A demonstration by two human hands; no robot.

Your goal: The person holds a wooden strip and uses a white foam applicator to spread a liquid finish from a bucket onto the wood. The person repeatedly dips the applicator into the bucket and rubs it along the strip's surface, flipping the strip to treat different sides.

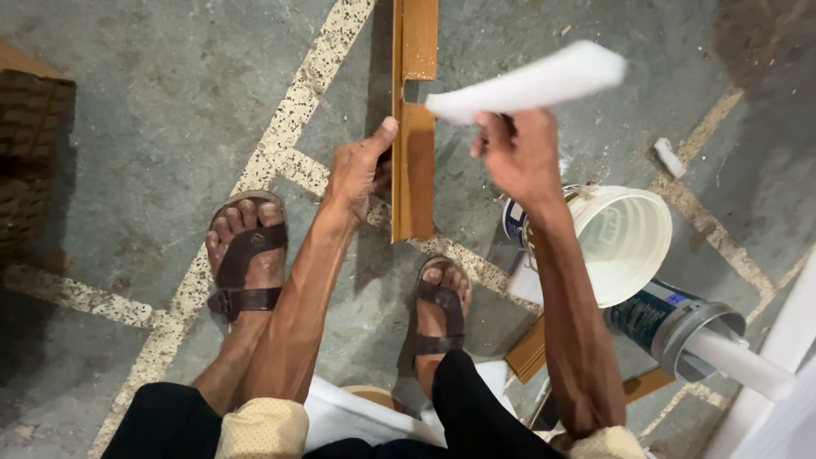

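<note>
While both hands work above the floor (170, 93), one wooden strip (414, 136) stands on end between two sandalled feet.

Nearest, the left hand (361, 170) has its fingers (384, 132) closed round the strip's left edge, thumb pointing up; the strip's long axis runs straight away from the person. Just right of those fingers, the right hand (518, 153) grips one white sheet (531, 85), angled up to the right. Beyond the wrist lie one white bucket (629, 238) and one tipped can (671, 323).

Your view is evenly, softly lit from above; soft shadows pool beside the wooden strip (414, 127) and under your sandals. The white strip (527, 85) is motion-blurred and near overexposed. Top-right and lower-left corners fall dim.
</note>
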